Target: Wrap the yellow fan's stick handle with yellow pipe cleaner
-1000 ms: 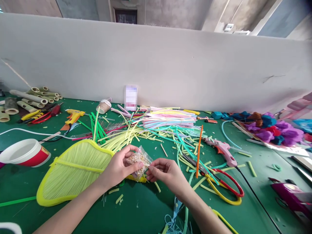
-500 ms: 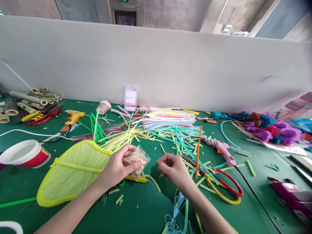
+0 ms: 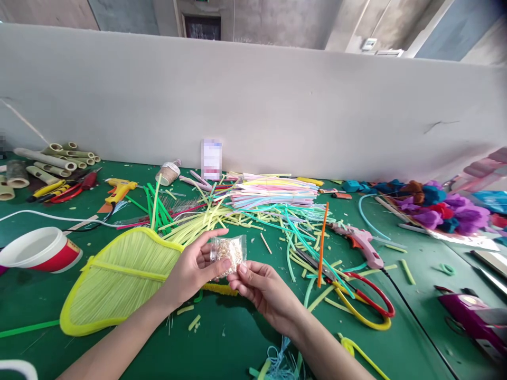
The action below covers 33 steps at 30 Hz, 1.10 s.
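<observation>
A small clear plastic bag (image 3: 232, 248) full of tiny gold-coloured pieces is held up over the middle of the table. My left hand (image 3: 194, 266) grips its left side, thumb across the front. At its lower right corner my right hand (image 3: 261, 290) pinches the plastic between thumb and fingers. Beneath my left forearm lies a yellow-green leaf-shaped fan (image 3: 114, 285) with a bright yellow fuzzy edge. Its yellow wrapped handle (image 3: 219, 288) shows partly below the hands.
Scissors (image 3: 366, 301) with red and yellow handles and a pink glue gun (image 3: 366, 248) lie to the right. Cut pipe cleaners (image 3: 273, 191) are heaped behind. A paper cup (image 3: 41, 248) and a yellow glue gun (image 3: 119, 191) stand left, near bamboo pieces (image 3: 59, 163).
My right hand has moved left to the bag and taken hold of its lower corner. The bag has turned more upright in my left hand.
</observation>
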Each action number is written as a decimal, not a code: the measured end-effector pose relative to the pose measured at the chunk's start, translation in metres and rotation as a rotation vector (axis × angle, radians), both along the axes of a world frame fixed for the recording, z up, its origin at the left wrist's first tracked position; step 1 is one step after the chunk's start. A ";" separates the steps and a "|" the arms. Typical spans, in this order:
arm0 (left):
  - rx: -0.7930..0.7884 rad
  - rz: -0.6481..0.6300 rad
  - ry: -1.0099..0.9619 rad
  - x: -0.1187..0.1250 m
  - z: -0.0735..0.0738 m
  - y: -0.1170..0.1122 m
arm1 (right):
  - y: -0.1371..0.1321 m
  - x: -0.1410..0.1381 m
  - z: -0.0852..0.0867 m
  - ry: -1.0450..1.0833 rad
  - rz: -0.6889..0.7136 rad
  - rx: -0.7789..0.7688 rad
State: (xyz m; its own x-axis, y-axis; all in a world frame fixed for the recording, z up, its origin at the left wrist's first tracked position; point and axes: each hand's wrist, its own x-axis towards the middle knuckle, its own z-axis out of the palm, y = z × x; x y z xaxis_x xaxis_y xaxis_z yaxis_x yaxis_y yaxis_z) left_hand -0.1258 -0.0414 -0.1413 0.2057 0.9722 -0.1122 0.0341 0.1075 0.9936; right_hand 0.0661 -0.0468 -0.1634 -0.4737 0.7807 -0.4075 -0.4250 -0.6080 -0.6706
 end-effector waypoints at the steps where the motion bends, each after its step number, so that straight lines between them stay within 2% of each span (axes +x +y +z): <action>1: -0.001 0.009 0.008 0.000 0.000 0.001 | 0.000 0.000 0.000 0.011 0.001 -0.008; 7: -0.020 0.061 0.014 0.001 0.002 0.004 | 0.001 0.006 0.004 0.032 -0.008 0.066; 12: -0.057 0.087 -0.014 0.000 0.000 0.004 | 0.000 0.009 0.008 0.035 -0.004 0.069; 18: -0.114 0.049 -0.056 -0.002 -0.006 0.007 | 0.000 0.010 0.011 -0.037 -0.034 0.102; 22: -0.166 0.020 -0.163 -0.002 -0.006 0.007 | 0.003 0.014 0.011 -0.121 -0.053 0.167; 25: -0.192 0.050 -0.232 -0.004 -0.003 0.008 | 0.003 0.018 0.006 -0.297 -0.029 0.330; 27: -0.175 0.083 -0.243 -0.005 -0.001 0.009 | 0.003 0.020 0.000 -0.521 0.010 0.522; 30: -0.109 0.161 -0.202 -0.008 -0.002 0.012 | 0.003 0.021 -0.008 -0.934 0.077 0.857; 32: -0.055 0.226 -0.153 -0.010 -0.005 0.015 | 0.004 0.022 -0.008 -1.094 0.087 1.008; 33: -0.034 0.253 -0.131 -0.010 -0.007 0.016 | 0.004 0.023 -0.007 -1.122 0.078 1.035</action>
State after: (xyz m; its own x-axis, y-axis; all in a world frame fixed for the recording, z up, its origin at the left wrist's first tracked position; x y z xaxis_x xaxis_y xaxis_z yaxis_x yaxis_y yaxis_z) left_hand -0.1362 -0.0251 -0.1480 -0.0277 0.9906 -0.1341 -0.1266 0.1296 0.9834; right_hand 0.0889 -0.0425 -0.1701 -0.3545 0.9275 0.1188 0.5853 0.3192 -0.7453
